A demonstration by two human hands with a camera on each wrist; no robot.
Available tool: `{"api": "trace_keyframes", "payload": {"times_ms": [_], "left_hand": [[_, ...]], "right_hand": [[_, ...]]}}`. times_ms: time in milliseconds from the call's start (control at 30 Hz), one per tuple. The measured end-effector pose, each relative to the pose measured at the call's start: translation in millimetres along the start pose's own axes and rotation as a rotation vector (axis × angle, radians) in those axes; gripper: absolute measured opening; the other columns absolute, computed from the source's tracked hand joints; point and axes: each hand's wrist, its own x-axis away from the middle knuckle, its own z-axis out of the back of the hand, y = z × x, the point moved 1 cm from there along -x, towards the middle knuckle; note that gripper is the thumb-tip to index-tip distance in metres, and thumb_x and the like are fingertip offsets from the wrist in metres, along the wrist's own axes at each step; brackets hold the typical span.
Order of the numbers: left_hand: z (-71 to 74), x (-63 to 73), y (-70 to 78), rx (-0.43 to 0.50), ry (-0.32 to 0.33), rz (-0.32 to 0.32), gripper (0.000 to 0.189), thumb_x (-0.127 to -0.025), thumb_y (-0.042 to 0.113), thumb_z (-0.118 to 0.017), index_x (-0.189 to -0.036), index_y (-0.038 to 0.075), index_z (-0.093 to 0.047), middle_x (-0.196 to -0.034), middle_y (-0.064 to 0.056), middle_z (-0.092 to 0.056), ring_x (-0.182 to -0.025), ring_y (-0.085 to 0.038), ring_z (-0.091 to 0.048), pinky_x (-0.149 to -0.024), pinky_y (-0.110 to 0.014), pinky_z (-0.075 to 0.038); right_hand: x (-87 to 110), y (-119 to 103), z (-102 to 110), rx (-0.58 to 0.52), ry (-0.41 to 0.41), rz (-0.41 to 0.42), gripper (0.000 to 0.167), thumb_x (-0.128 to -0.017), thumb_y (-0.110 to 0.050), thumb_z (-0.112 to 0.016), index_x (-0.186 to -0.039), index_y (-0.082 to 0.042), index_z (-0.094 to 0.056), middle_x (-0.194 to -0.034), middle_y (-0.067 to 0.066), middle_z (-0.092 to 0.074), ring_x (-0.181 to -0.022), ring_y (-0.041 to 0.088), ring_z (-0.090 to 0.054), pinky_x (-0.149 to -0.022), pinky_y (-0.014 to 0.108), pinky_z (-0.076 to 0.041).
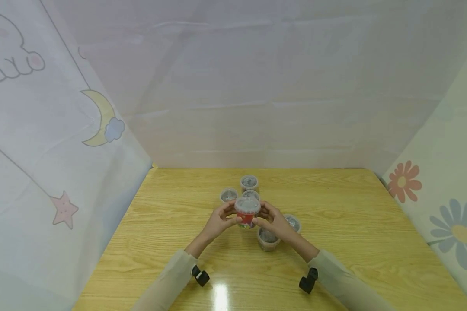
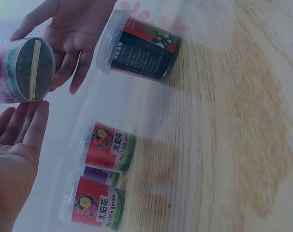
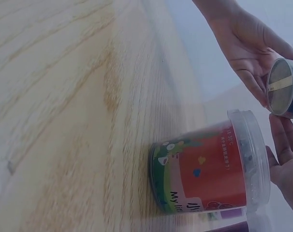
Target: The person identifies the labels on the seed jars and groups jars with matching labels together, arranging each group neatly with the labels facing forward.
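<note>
A small lidded plastic cup (image 1: 247,211) with a red label and a clear lid is held above the table between both hands. My left hand (image 1: 219,222) grips its left side, with the thumb in front and the fingers behind. On the opposite side, my right hand (image 1: 274,222) grips it the same way. The left wrist view shows the raised cup's dark round base (image 2: 35,69) with a pale strip across it. Just below the right hand stand two similar cups, a nearer one (image 1: 268,241) and one (image 1: 292,223) partly hidden behind the wrist.
Behind the raised cup, three more lidded cups stand on the wooden table (image 1: 334,198): one at the back (image 1: 249,182), one at left (image 1: 228,195), and one partly covered (image 1: 251,195). Printed fabric walls (image 1: 257,86) border the table at the back and sides.
</note>
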Motion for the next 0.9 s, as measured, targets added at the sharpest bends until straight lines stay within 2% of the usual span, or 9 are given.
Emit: {"api": "trace_keyframes", "payload": {"times_ms": [200, 367, 500, 700, 900], "left_hand": [[-2.1, 3.3, 9.0, -0.033, -0.035, 0.024, 0.053, -0.09, 0.013, -0.061, -0.139, 0.006, -0.042, -0.133, -0.015, -0.05, -0.117, -0.015, -0.051, -0.095, -0.034, -0.047], [-5.5, 6.6, 19.2, -0.028, -0.031, 0.005, 0.051, -0.089, 0.013, -0.062, -0.135, 0.002, -0.045, -0.13, -0.017, -0.051, -0.115, -0.015, -0.052, -0.096, -0.034, -0.046], [-6.0, 6.0, 19.5, -0.01, -0.021, -0.007, 0.05, -0.088, 0.009, -0.062, -0.135, 0.001, -0.045, -0.128, -0.017, -0.052, -0.113, -0.013, -0.053, -0.094, -0.034, -0.048], [-6.2, 5.3, 17.7, 0.01, -0.001, -0.023, 0.048, -0.088, 0.006, -0.062, -0.133, -0.002, -0.046, -0.125, -0.015, -0.054, -0.11, -0.011, -0.054, -0.091, -0.034, -0.05], [-7.8, 5.2, 17.1, -0.006, 0.024, -0.036, 0.05, -0.087, 0.006, -0.064, -0.132, -0.002, -0.046, -0.124, -0.017, -0.055, -0.109, -0.01, -0.055, -0.09, -0.034, -0.051]], "right_hand": [[1.0, 1.2, 1.0, -0.005, -0.025, -0.011, 0.046, -0.093, -0.01, -0.055, -0.136, -0.003, -0.039, -0.128, 0.018, -0.049, -0.116, 0.018, -0.052, -0.093, 0.026, -0.047], [1.2, 1.2, 1.2, 0.01, -0.041, -0.018, 0.046, -0.094, -0.008, -0.054, -0.137, -0.003, -0.038, -0.13, 0.02, -0.048, -0.12, 0.031, -0.049, -0.094, 0.027, -0.047], [1.5, -0.5, 0.8, 0.019, -0.039, -0.023, 0.046, -0.094, -0.009, -0.053, -0.138, -0.004, -0.038, -0.131, 0.019, -0.048, -0.122, 0.037, -0.045, -0.095, 0.027, -0.045], [1.6, -0.7, 0.2, 0.014, -0.034, -0.019, 0.046, -0.095, -0.009, -0.053, -0.138, -0.005, -0.038, -0.132, 0.019, -0.047, -0.122, 0.036, -0.046, -0.096, 0.026, -0.045], [2.5, 0.1, -0.8, 0.02, -0.027, -0.049, 0.047, -0.095, -0.005, -0.051, -0.139, -0.004, -0.036, -0.132, 0.018, -0.047, -0.119, 0.031, -0.048, -0.092, 0.027, -0.047]]}}
